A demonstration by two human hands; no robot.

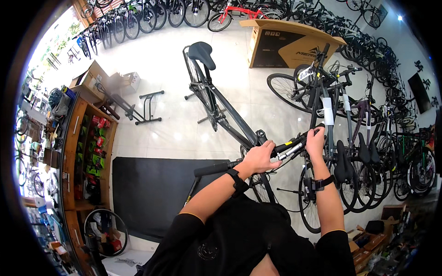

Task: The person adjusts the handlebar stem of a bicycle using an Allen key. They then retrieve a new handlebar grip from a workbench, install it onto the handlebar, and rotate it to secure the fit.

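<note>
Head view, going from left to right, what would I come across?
Wooden cabinet, black metal stand, upper black saddle, left hand, right hand, dark rectangular wall panel.

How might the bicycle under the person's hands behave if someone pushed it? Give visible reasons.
The bicycle would probably feel stiff, since its frame tubes look thick and straight. Its front wheel may let it roll or swing, though dark feet near its back end, perhaps a stand, could resist that. Being narrow, it would likely tip sideways if unsupported.
</note>
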